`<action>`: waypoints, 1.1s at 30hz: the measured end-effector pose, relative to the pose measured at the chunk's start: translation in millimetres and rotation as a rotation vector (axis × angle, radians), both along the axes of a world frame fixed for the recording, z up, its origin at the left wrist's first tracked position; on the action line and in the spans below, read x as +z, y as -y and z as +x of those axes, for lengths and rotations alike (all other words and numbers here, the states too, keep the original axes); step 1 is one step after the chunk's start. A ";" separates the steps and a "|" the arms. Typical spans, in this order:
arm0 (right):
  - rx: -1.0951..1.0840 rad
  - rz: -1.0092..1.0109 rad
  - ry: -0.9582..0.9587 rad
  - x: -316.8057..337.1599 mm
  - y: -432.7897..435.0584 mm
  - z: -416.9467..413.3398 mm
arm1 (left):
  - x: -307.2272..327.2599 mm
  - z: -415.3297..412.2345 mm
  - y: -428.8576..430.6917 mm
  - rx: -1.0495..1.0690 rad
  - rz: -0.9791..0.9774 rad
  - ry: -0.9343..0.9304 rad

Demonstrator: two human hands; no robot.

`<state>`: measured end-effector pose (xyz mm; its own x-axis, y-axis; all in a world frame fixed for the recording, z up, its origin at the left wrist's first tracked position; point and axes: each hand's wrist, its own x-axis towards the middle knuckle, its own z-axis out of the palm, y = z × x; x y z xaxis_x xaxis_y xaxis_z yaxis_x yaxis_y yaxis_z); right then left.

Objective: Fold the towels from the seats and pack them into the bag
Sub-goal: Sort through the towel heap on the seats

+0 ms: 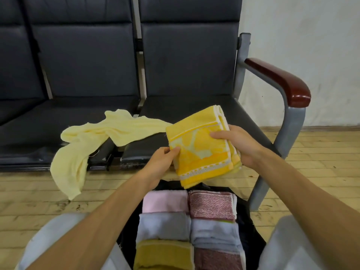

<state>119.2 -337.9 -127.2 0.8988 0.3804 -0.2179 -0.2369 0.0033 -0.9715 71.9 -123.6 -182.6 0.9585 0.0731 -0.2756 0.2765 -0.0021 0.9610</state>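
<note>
A folded bright yellow towel (200, 145) with white trim is held in the air above the front edge of the right seat. My left hand (162, 162) grips its lower left edge. My right hand (236, 142) grips its right side, thumb on top. Below it, between my knees, stands the open dark bag (251, 227), holding several folded towels in two columns: pink (165, 200), dark pink (212, 204), grey-blue (163, 226), mustard (163, 255). A pale yellow towel (93, 141) lies unfolded across the seats, one end hanging toward the floor.
The row of dark padded seats (194, 112) runs across the view, with a metal frame and a red-brown armrest (282, 80) at the right. Wooden plank floor (321, 158) lies around the bag. A white wall stands behind on the right.
</note>
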 end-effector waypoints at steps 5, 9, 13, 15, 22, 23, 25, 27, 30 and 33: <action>0.143 0.282 -0.158 1.9 -1.9 -12.4 | 12.9 -13.7 -5.3 -0.099 -0.444 -0.043; 0.105 0.165 -0.082 -3.3 2.2 -8.4 | 24.1 -24.5 -13.1 -0.022 -0.347 0.068; 0.129 -0.010 -0.018 -12.2 8.0 -4.8 | 25.2 -28.7 -23.4 -0.031 -0.201 0.109; 0.166 -0.036 -0.034 -13.7 11.0 -5.4 | 24.2 -30.4 -26.8 -0.085 -0.128 0.100; 0.213 0.063 -0.055 -17.1 23.3 -5.6 | 27.3 -33.0 -28.7 -0.167 -0.133 0.056; 0.209 0.083 -0.047 -17.6 24.6 -5.6 | 27.6 -32.9 -27.1 -0.168 -0.160 0.065; 0.206 0.132 -0.041 -18.3 27.3 -5.2 | 27.7 -32.7 -24.0 -0.154 -0.209 0.094; 0.212 0.179 -0.033 -18.3 29.3 -4.5 | 25.7 -30.8 -23.8 -0.139 -0.257 0.129; 0.192 0.202 -0.022 -16.4 31.8 -2.4 | 25.1 -28.6 -24.5 -0.156 -0.325 0.166; 0.231 0.250 -0.062 -12.7 35.4 -2.5 | 24.4 -26.6 -25.8 -0.114 -0.414 0.144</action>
